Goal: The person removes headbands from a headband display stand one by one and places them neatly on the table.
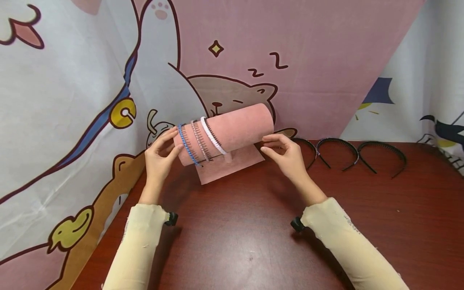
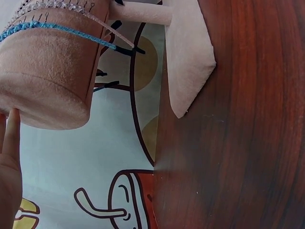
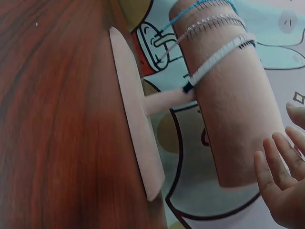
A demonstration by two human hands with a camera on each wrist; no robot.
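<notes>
A pink, velvety cylinder (image 1: 243, 125) lies sideways on a short post above a flat pink base (image 1: 221, 171). Toward its left end sit three toothed headbands: a blue one (image 1: 187, 145), a pale pink, sparkly one (image 1: 200, 141) and a white one (image 1: 214, 135). My left hand (image 1: 159, 153) is at the cylinder's left end; a fingertip touches that end face in the left wrist view. My right hand (image 1: 286, 155) is beside the right end with loosely bent fingers; in the right wrist view its fingers (image 3: 276, 155) are at the cylinder's edge, contact unclear.
Several dark headbands (image 1: 382, 155) stand in a row on the brown wooden table (image 1: 253, 225) at the right, against the back cloth. A cartoon-printed cloth (image 1: 232, 48) hangs behind the table and along its left side.
</notes>
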